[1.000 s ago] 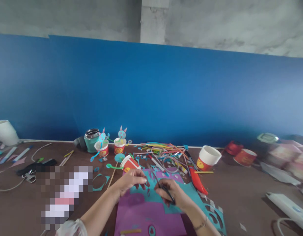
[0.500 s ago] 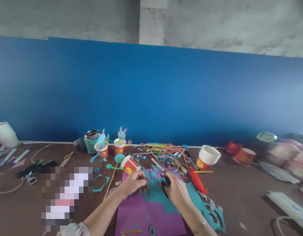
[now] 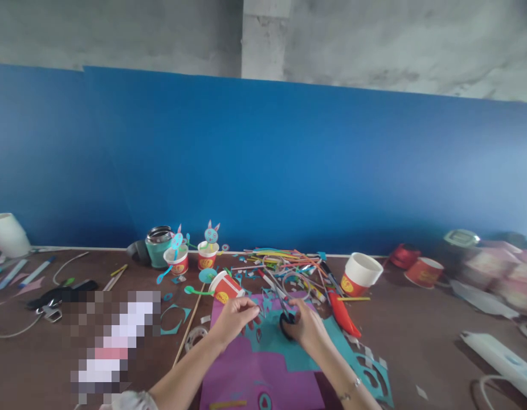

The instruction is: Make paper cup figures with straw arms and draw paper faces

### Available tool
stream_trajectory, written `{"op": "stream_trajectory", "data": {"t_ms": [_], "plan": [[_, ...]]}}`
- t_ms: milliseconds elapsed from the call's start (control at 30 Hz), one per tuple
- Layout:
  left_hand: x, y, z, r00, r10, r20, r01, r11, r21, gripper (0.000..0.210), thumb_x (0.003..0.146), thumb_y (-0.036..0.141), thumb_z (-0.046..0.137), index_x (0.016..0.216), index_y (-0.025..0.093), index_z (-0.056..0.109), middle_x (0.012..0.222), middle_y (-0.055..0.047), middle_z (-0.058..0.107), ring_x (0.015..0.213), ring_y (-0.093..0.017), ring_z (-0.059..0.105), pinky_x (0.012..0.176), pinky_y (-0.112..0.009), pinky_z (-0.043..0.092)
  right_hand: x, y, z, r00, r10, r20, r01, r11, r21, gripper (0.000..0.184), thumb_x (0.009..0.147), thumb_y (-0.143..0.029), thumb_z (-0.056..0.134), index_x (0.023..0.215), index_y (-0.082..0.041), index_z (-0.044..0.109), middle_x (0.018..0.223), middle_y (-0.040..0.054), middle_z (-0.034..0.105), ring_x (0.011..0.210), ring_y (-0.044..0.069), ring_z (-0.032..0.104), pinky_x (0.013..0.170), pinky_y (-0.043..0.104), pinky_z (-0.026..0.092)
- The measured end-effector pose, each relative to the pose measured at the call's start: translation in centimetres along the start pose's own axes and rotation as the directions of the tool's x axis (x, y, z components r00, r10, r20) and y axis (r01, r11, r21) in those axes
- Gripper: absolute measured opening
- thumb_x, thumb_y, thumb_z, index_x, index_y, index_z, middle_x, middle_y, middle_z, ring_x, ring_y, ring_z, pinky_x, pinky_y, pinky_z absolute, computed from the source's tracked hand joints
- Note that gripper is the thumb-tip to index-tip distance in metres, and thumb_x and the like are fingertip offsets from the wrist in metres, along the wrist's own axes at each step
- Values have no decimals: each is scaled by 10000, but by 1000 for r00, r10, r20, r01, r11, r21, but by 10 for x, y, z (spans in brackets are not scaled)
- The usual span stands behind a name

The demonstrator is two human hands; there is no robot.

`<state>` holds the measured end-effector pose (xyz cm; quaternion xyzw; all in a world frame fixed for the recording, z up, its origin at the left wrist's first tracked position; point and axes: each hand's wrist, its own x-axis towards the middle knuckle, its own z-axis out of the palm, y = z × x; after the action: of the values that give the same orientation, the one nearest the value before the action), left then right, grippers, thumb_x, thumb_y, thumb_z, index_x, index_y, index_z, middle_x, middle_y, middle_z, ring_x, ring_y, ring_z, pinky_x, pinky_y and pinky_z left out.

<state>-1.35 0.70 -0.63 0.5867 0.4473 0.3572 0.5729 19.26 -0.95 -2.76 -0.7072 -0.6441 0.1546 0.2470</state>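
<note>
My right hand (image 3: 308, 327) has its fingers in the black handles of a pair of scissors (image 3: 287, 326), with the blades pointing away toward the back of the table. My left hand (image 3: 235, 320) is beside it, thumb and fingertips pinched together; whatever they may hold is too small to make out. Under both hands lies a teal sheet (image 3: 299, 359) on top of a purple sheet (image 3: 233, 378). Just below the left fingertips is a small oval cutout (image 3: 258, 335) with a pink outline. Small teal scraps (image 3: 267, 302) lie between the hands.
Behind the hands are a tipped red paper cup (image 3: 229, 286), cups with rabbit figures (image 3: 211, 234), and a heap of coloured sticks (image 3: 284, 259). To the right stand white cups (image 3: 361, 273) near a red pouch (image 3: 344, 316). A tape roll (image 3: 196, 337) lies by the left forearm.
The scissors have turned in my right hand, so the blades now show pointing away from me. My left fingertips have lifted slightly and drawn together above the oval cutout.
</note>
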Motion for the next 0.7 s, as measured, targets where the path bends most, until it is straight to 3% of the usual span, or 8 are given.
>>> {"op": "stream_trajectory", "data": {"t_ms": [167,333,433,500,600,700], "plan": [[-3,1,10,998,43,-50,-41,999,33,290,719,423,529,664,150,611,581,-10,590,485,-116,465,444,-221,322,-11,-19,-3,979,-188,-82,205,916,346,159,788,-281,498,805,-181,621,719,27,615,658,175,566,601,250,401],[-3,-2,17,991,132,-37,-128,987,97,273,739,382,524,619,154,613,555,0,544,551,-134,487,551,-247,371,-17,-33,6,979,-204,-10,176,816,550,244,809,-364,512,638,-190,514,602,-18,486,558,129,447,509,223,338],[-4,-3,15,987,156,-42,-148,977,156,209,730,320,532,647,155,630,563,-1,543,561,-146,492,551,-253,358,-14,-29,10,982,-187,15,144,805,576,242,822,-360,481,645,-194,476,570,-39,416,525,117,400,484,219,306],[-7,-2,12,986,164,-30,-149,948,281,138,681,243,561,725,158,660,581,0,556,566,-155,502,548,-254,338,-13,-26,9,984,-177,8,143,823,550,234,835,-350,452,659,-196,468,573,-37,413,530,121,406,489,222,309],[-15,3,7,990,125,62,-137,787,601,279,618,155,563,870,185,679,583,11,560,555,-160,506,538,-254,300,-13,-23,7,971,-236,-37,228,869,440,198,812,-268,466,628,-192,472,631,-8,470,601,142,468,562,236,356],[-21,6,4,991,92,100,-136,677,724,336,604,134,554,910,211,670,614,4,573,594,-175,521,539,-254,284,-15,-23,5,946,-322,-47,319,890,325,173,765,-178,496,593,-189,476,673,10,504,648,153,499,614,246,375]]}}
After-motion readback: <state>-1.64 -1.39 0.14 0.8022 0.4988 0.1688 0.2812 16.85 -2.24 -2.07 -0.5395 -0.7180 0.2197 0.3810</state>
